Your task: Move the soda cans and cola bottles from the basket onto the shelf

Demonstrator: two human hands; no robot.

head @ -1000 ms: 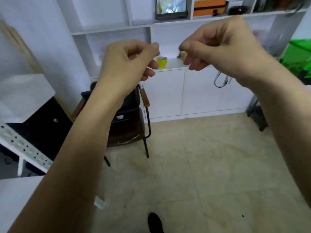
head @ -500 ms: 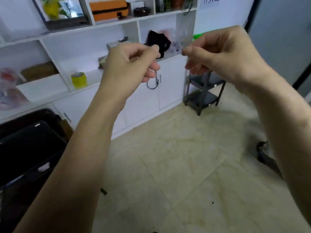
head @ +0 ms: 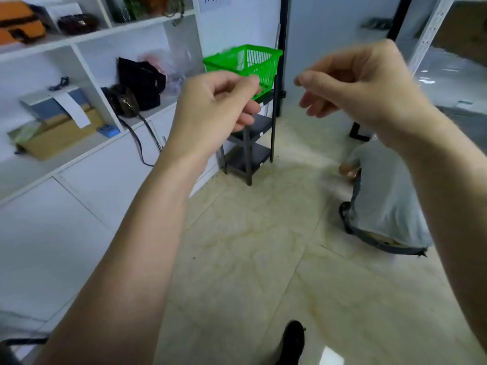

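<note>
The green basket [head: 243, 65] has only now swung into sight: a second ago the view faced a chair and white cupboards, half a second ago just a sliver of green showed past the cupboard's end, and now the whole open-mesh crate sits on top of a small black rack [head: 249, 150] at the far middle, right of the white cupboard [head: 79, 180]. That suggests the person has turned to face the pickup point and the moving has not begun. The left hand [head: 213, 109] and right hand [head: 366, 85] are raised side by side as before, fingers loosely curled, thumb near forefinger, holding nothing that can be seen. The basket is bright, slatted and partly hidden behind the left hand; blur and angle hide whether cans or bottles lie inside.
</note>
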